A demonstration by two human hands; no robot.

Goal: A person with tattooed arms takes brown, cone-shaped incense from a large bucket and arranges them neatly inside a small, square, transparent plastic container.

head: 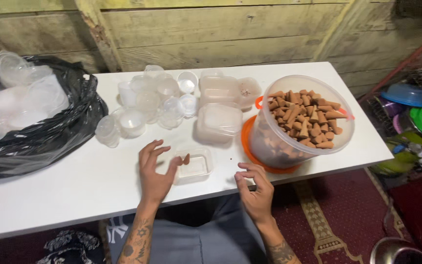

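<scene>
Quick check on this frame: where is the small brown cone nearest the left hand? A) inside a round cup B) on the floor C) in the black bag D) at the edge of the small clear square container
D: the brown cone sits at the left edge of the small clear square container, right by the left hand thumb tip; whether the thumb touches it is unclear.
</scene>
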